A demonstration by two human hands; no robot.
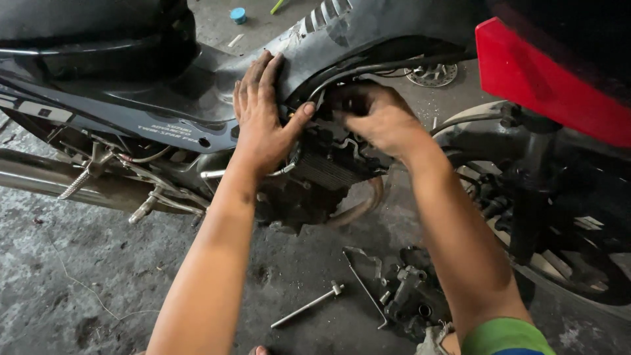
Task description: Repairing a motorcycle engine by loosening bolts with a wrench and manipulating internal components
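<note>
A dark motorcycle [164, 98] stands in front of me, its finned engine [328, 167] exposed below the body panel. My left hand [263, 115] lies flat with fingers spread on the grey side panel, its thumb reaching toward the engine top. My right hand [378, 118] is curled in the gap above the engine, fingers closed around a small dark part that I cannot make out. Both hands are smeared with grease.
A red front fairing [545, 85] and the front wheel [578, 263] are at right. On the concrete floor lie a T-handle wrench [309, 304], a bent metal cover [365, 269] and several dark engine parts [411, 292]. The exhaust pipe [39, 174] runs left. A blue cap [238, 14] lies beyond.
</note>
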